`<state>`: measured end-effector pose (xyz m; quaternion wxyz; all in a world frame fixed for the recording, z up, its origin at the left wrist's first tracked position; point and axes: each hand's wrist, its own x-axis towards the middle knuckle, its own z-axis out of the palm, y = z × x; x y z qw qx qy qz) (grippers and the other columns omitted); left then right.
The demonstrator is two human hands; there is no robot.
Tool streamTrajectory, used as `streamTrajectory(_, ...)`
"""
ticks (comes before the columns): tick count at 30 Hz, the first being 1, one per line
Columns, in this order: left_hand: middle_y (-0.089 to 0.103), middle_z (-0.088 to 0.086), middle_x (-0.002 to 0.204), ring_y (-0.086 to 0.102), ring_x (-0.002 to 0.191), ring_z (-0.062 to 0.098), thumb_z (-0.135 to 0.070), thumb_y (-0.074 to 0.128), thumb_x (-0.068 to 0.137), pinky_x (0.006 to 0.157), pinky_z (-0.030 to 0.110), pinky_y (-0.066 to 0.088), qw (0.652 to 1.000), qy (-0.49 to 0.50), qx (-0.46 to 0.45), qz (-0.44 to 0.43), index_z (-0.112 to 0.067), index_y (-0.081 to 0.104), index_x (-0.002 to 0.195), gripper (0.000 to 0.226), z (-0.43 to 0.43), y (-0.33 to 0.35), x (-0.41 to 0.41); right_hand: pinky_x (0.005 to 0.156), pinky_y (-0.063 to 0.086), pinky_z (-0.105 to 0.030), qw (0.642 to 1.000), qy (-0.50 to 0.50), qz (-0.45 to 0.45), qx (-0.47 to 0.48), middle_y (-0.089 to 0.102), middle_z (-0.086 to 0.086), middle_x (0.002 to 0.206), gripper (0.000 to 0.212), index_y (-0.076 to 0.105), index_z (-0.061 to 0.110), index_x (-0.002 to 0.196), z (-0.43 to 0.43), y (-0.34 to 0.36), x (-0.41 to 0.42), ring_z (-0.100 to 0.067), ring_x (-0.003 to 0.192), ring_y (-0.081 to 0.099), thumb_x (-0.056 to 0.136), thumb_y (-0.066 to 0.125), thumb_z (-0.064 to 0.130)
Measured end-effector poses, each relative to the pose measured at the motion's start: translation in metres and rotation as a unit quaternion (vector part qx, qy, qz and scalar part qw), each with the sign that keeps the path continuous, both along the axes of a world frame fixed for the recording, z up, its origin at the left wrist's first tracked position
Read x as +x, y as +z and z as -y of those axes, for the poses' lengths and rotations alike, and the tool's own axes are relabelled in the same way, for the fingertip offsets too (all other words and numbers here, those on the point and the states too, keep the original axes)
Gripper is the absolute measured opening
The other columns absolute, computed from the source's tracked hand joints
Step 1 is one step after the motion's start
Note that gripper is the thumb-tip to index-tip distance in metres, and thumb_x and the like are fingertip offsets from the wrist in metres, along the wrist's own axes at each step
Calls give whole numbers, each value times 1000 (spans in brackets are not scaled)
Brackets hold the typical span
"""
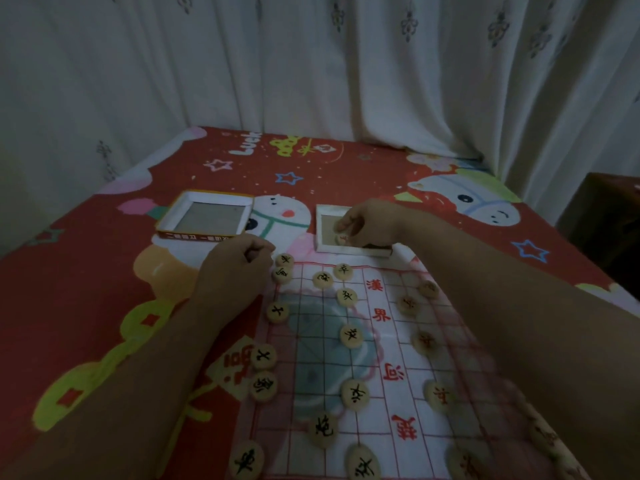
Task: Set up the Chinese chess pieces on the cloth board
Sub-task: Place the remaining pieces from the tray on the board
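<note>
Peeking at the cloth board's [398,341] 12 o'clock: red piece [343,239] is clamped in the right hand [369,223] grip over the small box [346,251]; left hand [239,268] is curled at 10 o'clock, contents can't be told.

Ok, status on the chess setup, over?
Right hand pinching red piece in box tray. Left hand curled at cloth board corner, contents unseen. Board partly set, nothing blocking.

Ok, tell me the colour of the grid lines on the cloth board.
Red, on the white cloth board, clearest in the head view.
</note>
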<state>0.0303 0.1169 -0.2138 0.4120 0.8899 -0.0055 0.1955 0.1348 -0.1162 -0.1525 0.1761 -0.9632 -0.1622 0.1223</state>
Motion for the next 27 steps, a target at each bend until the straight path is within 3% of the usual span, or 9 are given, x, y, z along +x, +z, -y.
streamTrajectory(9, 68, -6, 90, 61, 82, 11, -15, 55, 92, 71, 27, 47, 1000, 2, -4, -3, -20, 72, 97, 18, 1, 0, -1, 60, 40, -16, 997, 3, 80, -15, 64, 2, 97, 22, 67, 13, 108, 0, -8, 2, -7, 77, 54, 91, 67, 27)
streamTrajectory(13, 66, -10, 88, 60, 85, 11, -13, 55, 92, 74, 27, 44, 1000, 1, -11, -1, -19, 72, 96, 19, 2, 1, -3, 80, 48, -23, 994, 8, 99, -39, 69, -2, 112, 30, 68, 12, 116, -3, -10, 1, -15, 96, 61, 92, 65, 30)
streamTrajectory(18, 66, -7, 91, 60, 89, 12, -13, 55, 91, 80, 28, 45, 1000, 3, -12, 1, -17, 72, 97, 19, 2, 1, -2, 90, 51, -31, 996, 1, 87, -32, 70, -6, 114, 32, 70, 9, 115, -4, -11, 1, -20, 102, 64, 92, 67, 30)
streamTrajectory(24, 66, -8, 91, 59, 87, 11, -11, 54, 92, 73, 24, 41, 1000, -4, -2, 5, -16, 72, 97, 20, 0, 0, -1, 72, 58, -33, 991, -27, 113, 70, 73, -1, 88, 19, 73, 11, 95, 9, -3, -8, -13, 78, 67, 87, 71, 29)
streamTrajectory(27, 65, -9, 88, 57, 82, 6, -11, 54, 91, 68, 18, 40, 1000, -10, -6, 6, -17, 72, 96, 20, 0, -2, 0, 69, 52, -25, 984, -34, 147, 96, 67, 2, 94, 20, 68, 14, 101, 26, 6, -25, -9, 80, 61, 86, 72, 26)
